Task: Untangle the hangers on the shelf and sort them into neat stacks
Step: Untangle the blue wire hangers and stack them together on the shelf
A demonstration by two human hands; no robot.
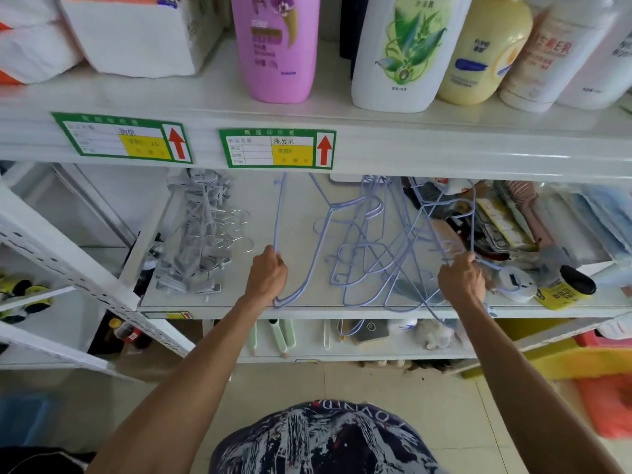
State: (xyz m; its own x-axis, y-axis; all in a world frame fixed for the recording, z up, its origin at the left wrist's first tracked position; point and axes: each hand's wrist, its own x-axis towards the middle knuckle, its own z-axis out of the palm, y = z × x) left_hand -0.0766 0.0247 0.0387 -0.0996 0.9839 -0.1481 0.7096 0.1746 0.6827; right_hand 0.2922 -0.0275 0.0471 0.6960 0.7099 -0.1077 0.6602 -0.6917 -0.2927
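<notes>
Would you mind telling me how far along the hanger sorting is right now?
Done: grey hangers look grouped at the left of the shelf. In hand: left hand holds one lilac hanger apart; right hand grips the lilac tangle. Left: that tangle needs separating and stacking.

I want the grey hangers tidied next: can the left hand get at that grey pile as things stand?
Probably yes. The grey pile lies just left of the left hand, with bare shelf between them. But that hand grips a purple hanger and would have to let go first.
</notes>
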